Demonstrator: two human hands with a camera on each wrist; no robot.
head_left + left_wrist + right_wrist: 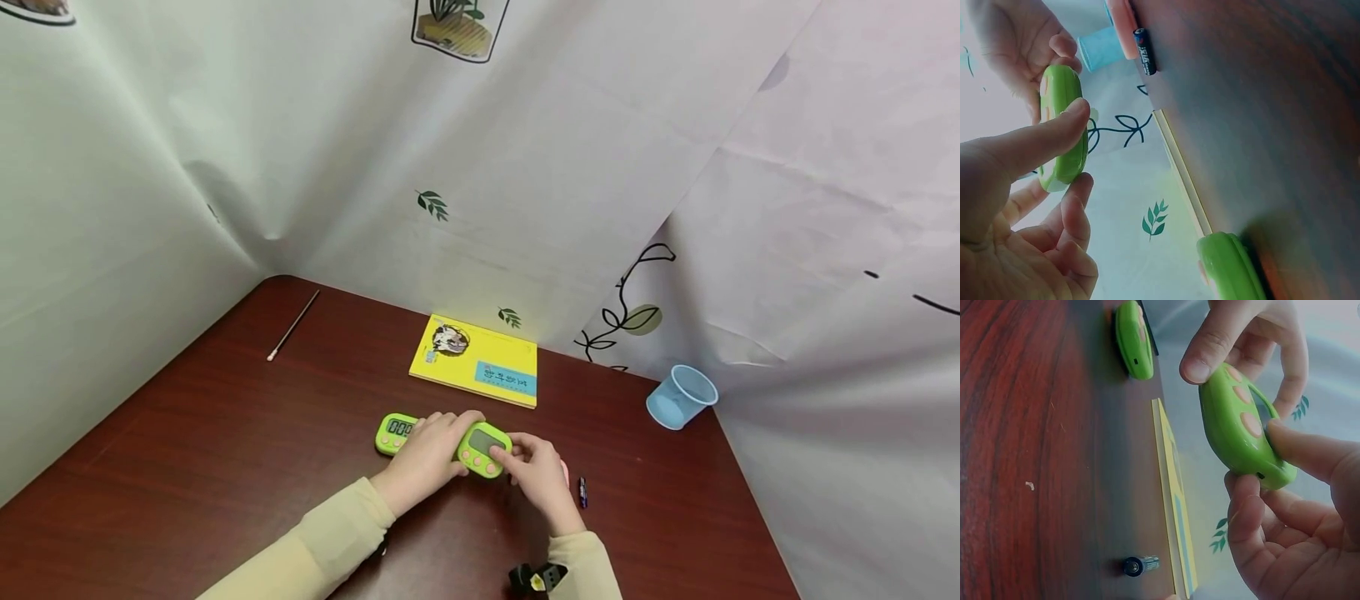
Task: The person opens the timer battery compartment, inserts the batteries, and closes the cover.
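A green digital timer [480,461] with pink buttons and a blank screen is raised above the table between both hands. My left hand [429,457] pinches one end, its thumb on the rim in the left wrist view. At the opposite end, my right hand [538,477] grips the timer with the thumb on its face and fingers beneath. A second green timer [387,435], its display lit with digits, lies on the table beside the left hand, which partly covers it. To the right of the right hand lie a small dark battery [582,492] and a pink object [1124,28], mostly hidden in the head view.
A yellow book [457,375] lies at the table's back edge. A light blue cup [673,403] stands at the back right. The thin stick [293,326] rests at the back left. Patterned white sheeting [360,167] encloses the table's far sides.
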